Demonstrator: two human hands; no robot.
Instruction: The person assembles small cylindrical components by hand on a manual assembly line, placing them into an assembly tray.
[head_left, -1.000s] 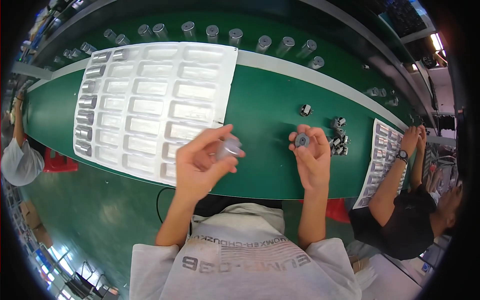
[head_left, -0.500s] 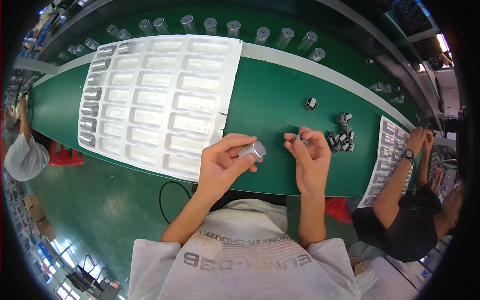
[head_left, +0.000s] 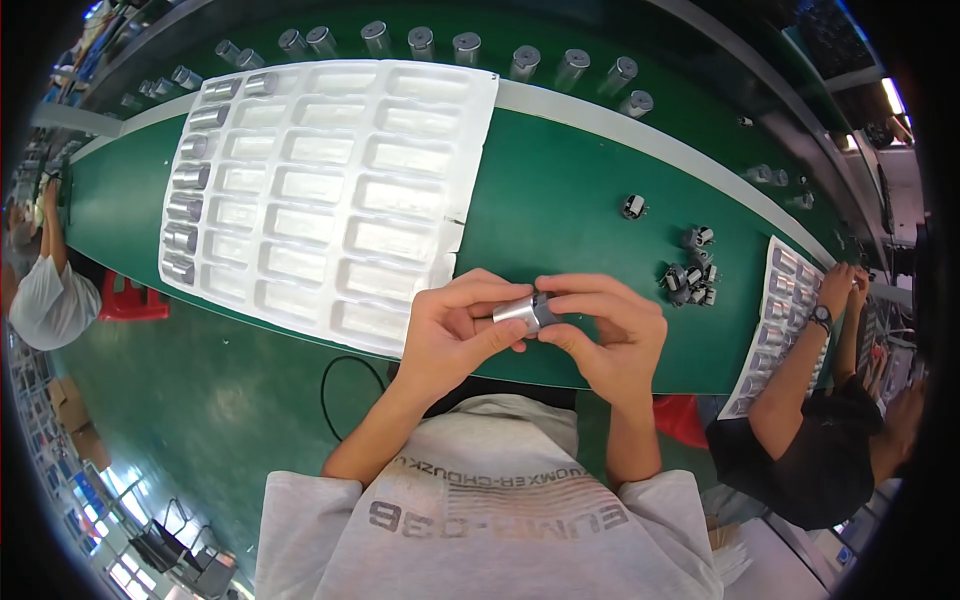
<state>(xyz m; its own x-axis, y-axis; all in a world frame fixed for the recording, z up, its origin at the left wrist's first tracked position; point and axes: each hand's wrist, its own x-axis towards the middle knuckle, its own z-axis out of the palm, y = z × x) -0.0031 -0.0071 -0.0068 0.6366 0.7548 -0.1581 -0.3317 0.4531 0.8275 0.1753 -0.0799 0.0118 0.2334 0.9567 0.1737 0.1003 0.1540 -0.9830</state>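
Observation:
My left hand (head_left: 450, 325) is closed round a silver metal cylinder (head_left: 513, 314) that lies nearly level over the table's near edge. Against its right end sits a dark grey end cap (head_left: 544, 308), pinched by the thumb and fingers of my right hand (head_left: 615, 335). Fingers hide part of the joint, so how far the cap goes in cannot be seen. To the right lies a pile of small black-and-white end caps (head_left: 690, 275), with one loose end cap (head_left: 634, 207) apart from it.
A white moulded tray (head_left: 345, 225) lies left, with silver cylinders (head_left: 185, 207) mostly in its leftmost column. More cylinders (head_left: 466, 47) stand along the far green strip. At right, a co-worker's arm (head_left: 800, 350) reaches over another filled tray (head_left: 765, 335). A red stool (head_left: 135, 298) is at left.
My right hand has moved left and brought the end cap up to the cylinder's end. The cylinder has turned more level in my left hand.

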